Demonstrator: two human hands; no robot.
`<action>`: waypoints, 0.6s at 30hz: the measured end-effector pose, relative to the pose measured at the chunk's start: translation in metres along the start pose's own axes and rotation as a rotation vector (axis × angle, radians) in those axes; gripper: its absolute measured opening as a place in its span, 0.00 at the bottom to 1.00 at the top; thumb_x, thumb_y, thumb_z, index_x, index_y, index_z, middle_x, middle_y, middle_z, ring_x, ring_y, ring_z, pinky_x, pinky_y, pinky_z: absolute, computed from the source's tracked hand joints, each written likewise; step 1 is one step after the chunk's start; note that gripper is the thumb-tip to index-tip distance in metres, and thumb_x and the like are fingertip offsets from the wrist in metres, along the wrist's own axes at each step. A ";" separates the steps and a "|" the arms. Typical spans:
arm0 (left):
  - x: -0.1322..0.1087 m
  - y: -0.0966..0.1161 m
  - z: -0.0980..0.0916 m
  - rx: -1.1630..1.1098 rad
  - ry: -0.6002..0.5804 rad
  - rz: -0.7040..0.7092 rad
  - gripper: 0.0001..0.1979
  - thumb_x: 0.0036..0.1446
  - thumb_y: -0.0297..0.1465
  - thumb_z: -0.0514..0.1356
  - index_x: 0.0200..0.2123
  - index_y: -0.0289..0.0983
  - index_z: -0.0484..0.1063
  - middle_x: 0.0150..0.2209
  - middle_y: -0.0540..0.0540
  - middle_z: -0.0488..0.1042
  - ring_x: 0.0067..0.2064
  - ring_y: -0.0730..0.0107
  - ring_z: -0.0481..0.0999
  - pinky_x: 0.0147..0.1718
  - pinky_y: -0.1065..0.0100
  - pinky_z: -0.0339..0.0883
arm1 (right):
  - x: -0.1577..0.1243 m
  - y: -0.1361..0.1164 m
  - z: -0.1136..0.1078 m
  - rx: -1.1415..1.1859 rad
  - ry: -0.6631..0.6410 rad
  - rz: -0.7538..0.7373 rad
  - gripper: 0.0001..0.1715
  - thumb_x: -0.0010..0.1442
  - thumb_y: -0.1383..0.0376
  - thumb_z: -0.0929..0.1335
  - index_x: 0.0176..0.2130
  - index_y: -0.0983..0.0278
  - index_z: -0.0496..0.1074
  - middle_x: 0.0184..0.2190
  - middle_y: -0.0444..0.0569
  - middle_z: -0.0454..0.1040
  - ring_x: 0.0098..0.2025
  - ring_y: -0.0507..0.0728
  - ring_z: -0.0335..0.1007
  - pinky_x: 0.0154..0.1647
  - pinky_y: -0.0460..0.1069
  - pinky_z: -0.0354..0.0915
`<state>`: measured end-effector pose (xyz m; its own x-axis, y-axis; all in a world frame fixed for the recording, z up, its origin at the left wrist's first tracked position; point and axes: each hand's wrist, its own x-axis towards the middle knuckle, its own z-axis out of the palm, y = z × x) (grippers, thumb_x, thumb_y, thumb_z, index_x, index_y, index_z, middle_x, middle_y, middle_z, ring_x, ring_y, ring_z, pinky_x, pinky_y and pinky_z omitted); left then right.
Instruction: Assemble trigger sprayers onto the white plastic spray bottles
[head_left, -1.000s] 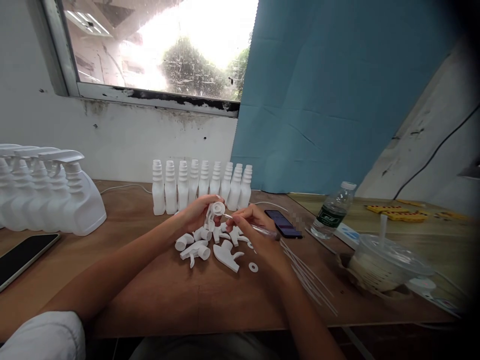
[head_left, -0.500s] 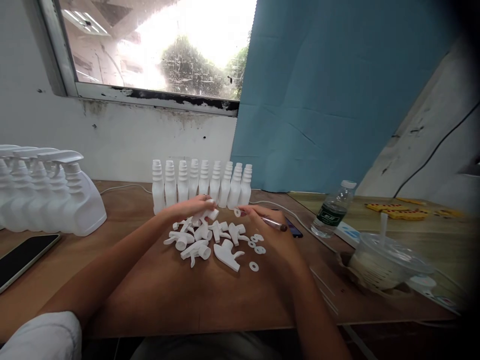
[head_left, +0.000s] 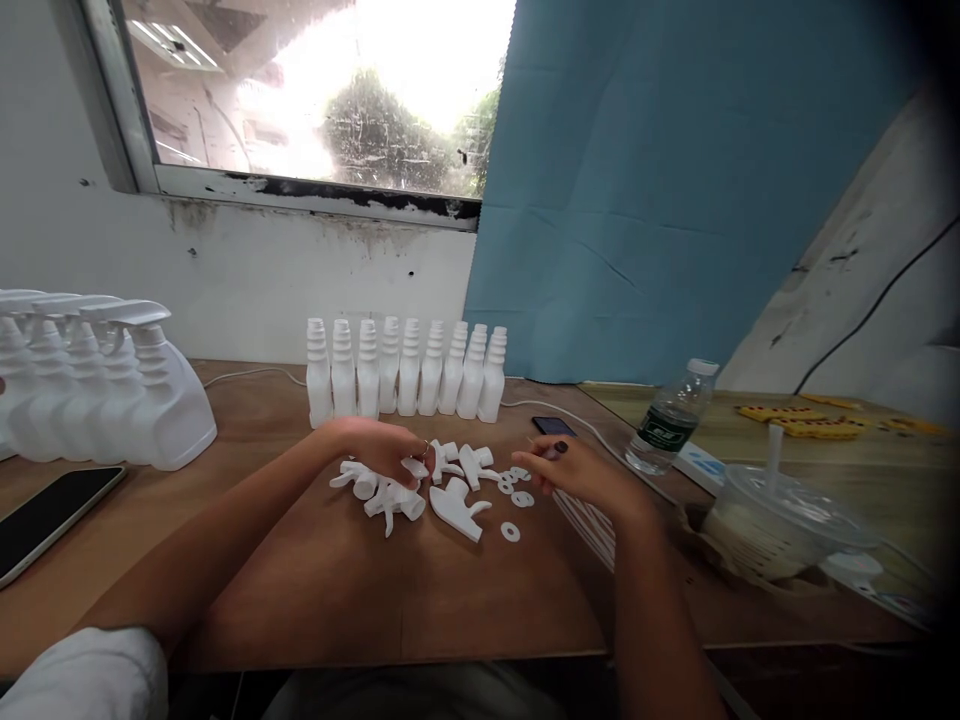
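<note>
My left hand (head_left: 379, 450) reaches down into a pile of white spray trigger heads (head_left: 456, 508), its fingers curled on one white head in the pile. The grip itself is partly hidden by the hand. My right hand (head_left: 581, 468) is closed round a dark-ended, pen-like tool (head_left: 556, 451), most of which the fingers cover. It hovers beside several flat white ring washers (head_left: 522, 499). A lone washer (head_left: 510, 532) lies nearer to me. Thin white tubes (head_left: 589, 530) lie on the table under my right wrist.
White spray bottles without heads (head_left: 408, 375) stand in a row along the wall. Bottles with heads fitted (head_left: 161, 400) stand at left, near a phone (head_left: 56, 515). At right are another phone (head_left: 553, 427), a water bottle (head_left: 667, 425), a lidded cup (head_left: 780, 530) and a cable (head_left: 600, 440).
My left hand has lowered into the pile with the trigger head it held raised. My right hand has drawn back to the right, and the washer at its fingertips no longer shows there.
</note>
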<state>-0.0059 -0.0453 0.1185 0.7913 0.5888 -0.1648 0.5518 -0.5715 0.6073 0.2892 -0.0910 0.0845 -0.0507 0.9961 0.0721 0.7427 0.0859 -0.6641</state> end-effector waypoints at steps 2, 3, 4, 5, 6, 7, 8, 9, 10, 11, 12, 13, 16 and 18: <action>0.003 -0.002 0.003 -0.002 -0.011 0.030 0.08 0.45 0.27 0.66 0.31 0.43 0.80 0.33 0.48 0.79 0.34 0.64 0.76 0.29 0.75 0.61 | 0.003 0.009 -0.004 -0.053 -0.061 0.060 0.17 0.52 0.53 0.71 0.23 0.63 0.70 0.18 0.47 0.74 0.22 0.55 0.70 0.24 0.47 0.60; 0.005 -0.003 0.004 -0.012 -0.006 0.038 0.07 0.45 0.27 0.66 0.31 0.43 0.80 0.33 0.48 0.79 0.34 0.64 0.76 0.28 0.74 0.61 | 0.005 0.015 -0.005 -0.077 -0.070 0.072 0.16 0.52 0.54 0.71 0.23 0.63 0.69 0.18 0.46 0.73 0.22 0.55 0.70 0.24 0.47 0.60; 0.006 -0.003 0.004 -0.026 0.007 0.036 0.07 0.44 0.27 0.66 0.30 0.43 0.80 0.32 0.48 0.79 0.33 0.64 0.76 0.28 0.74 0.62 | 0.007 0.021 -0.005 -0.096 -0.082 0.079 0.14 0.52 0.56 0.71 0.23 0.63 0.69 0.17 0.45 0.72 0.22 0.55 0.69 0.24 0.46 0.60; 0.006 -0.003 0.003 -0.042 0.027 0.027 0.07 0.43 0.27 0.67 0.29 0.43 0.80 0.32 0.47 0.80 0.33 0.64 0.76 0.27 0.74 0.62 | 0.009 0.026 -0.005 -0.111 -0.093 0.088 0.13 0.51 0.57 0.70 0.24 0.63 0.70 0.16 0.45 0.72 0.22 0.54 0.69 0.24 0.46 0.59; 0.005 -0.002 0.001 -0.057 0.053 0.013 0.07 0.43 0.27 0.67 0.29 0.43 0.80 0.31 0.47 0.80 0.32 0.64 0.76 0.27 0.74 0.62 | 0.011 0.031 -0.005 -0.123 -0.099 0.100 0.11 0.51 0.58 0.70 0.25 0.63 0.70 0.16 0.45 0.71 0.22 0.54 0.68 0.23 0.46 0.59; 0.003 -0.001 -0.002 -0.071 0.078 0.000 0.08 0.42 0.27 0.67 0.30 0.42 0.80 0.32 0.47 0.80 0.33 0.64 0.76 0.28 0.75 0.62 | 0.012 0.035 -0.005 -0.131 -0.096 0.114 0.10 0.50 0.59 0.70 0.25 0.63 0.71 0.15 0.45 0.71 0.21 0.54 0.67 0.23 0.46 0.59; -0.001 0.000 -0.006 -0.083 0.109 -0.012 0.08 0.42 0.28 0.67 0.30 0.42 0.80 0.33 0.47 0.80 0.34 0.64 0.77 0.28 0.75 0.63 | 0.013 0.038 -0.004 -0.137 -0.079 0.126 0.09 0.50 0.60 0.70 0.25 0.63 0.71 0.15 0.44 0.70 0.21 0.54 0.66 0.23 0.46 0.58; -0.006 0.001 -0.013 -0.086 0.150 -0.020 0.09 0.42 0.28 0.68 0.31 0.42 0.80 0.35 0.47 0.80 0.35 0.64 0.77 0.29 0.75 0.63 | 0.014 0.041 -0.005 -0.148 -0.051 0.136 0.08 0.50 0.61 0.70 0.25 0.63 0.70 0.15 0.44 0.69 0.20 0.54 0.65 0.23 0.46 0.58; -0.014 0.001 -0.021 -0.076 0.201 -0.027 0.10 0.42 0.29 0.68 0.32 0.42 0.80 0.37 0.47 0.80 0.37 0.63 0.77 0.31 0.75 0.64 | 0.015 0.043 -0.006 -0.163 -0.015 0.143 0.08 0.49 0.62 0.70 0.24 0.63 0.69 0.15 0.43 0.68 0.20 0.53 0.64 0.23 0.47 0.58; -0.023 0.001 -0.030 -0.049 0.268 -0.035 0.11 0.43 0.31 0.68 0.34 0.42 0.80 0.39 0.46 0.80 0.38 0.63 0.77 0.33 0.74 0.64 | 0.015 0.045 -0.007 -0.179 0.022 0.147 0.08 0.49 0.63 0.70 0.23 0.62 0.68 0.15 0.43 0.67 0.20 0.53 0.64 0.23 0.47 0.57; -0.035 0.000 -0.040 0.003 0.351 -0.047 0.12 0.44 0.33 0.68 0.36 0.42 0.80 0.41 0.46 0.79 0.40 0.63 0.76 0.35 0.74 0.65 | 0.016 0.047 -0.008 -0.193 0.057 0.150 0.08 0.49 0.63 0.69 0.23 0.62 0.67 0.15 0.43 0.66 0.20 0.53 0.63 0.24 0.47 0.57; -0.048 -0.001 -0.051 0.080 0.441 -0.060 0.14 0.46 0.35 0.68 0.39 0.42 0.79 0.44 0.46 0.78 0.43 0.62 0.76 0.39 0.73 0.65 | 0.017 0.048 -0.009 -0.205 0.088 0.151 0.09 0.49 0.64 0.69 0.22 0.62 0.66 0.15 0.43 0.66 0.21 0.54 0.63 0.25 0.48 0.57; -0.096 -0.005 -0.081 0.440 0.731 -0.160 0.20 0.57 0.43 0.59 0.49 0.41 0.74 0.52 0.47 0.72 0.49 0.61 0.73 0.49 0.66 0.63 | 0.019 0.051 -0.013 -0.227 0.152 0.133 0.10 0.48 0.63 0.70 0.21 0.62 0.65 0.17 0.44 0.66 0.23 0.55 0.64 0.26 0.48 0.56; -0.129 -0.007 -0.094 0.635 0.958 -0.288 0.22 0.60 0.43 0.55 0.51 0.36 0.72 0.54 0.45 0.69 0.55 0.56 0.68 0.55 0.60 0.59 | 0.020 0.051 -0.013 -0.221 0.175 0.096 0.11 0.47 0.62 0.70 0.21 0.62 0.66 0.19 0.46 0.68 0.25 0.57 0.66 0.26 0.48 0.56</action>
<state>-0.1365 -0.0629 0.2086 0.2460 0.7758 0.5811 0.9230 -0.3706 0.1039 0.3350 -0.0670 0.0615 0.1289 0.9792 0.1568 0.8670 -0.0345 -0.4970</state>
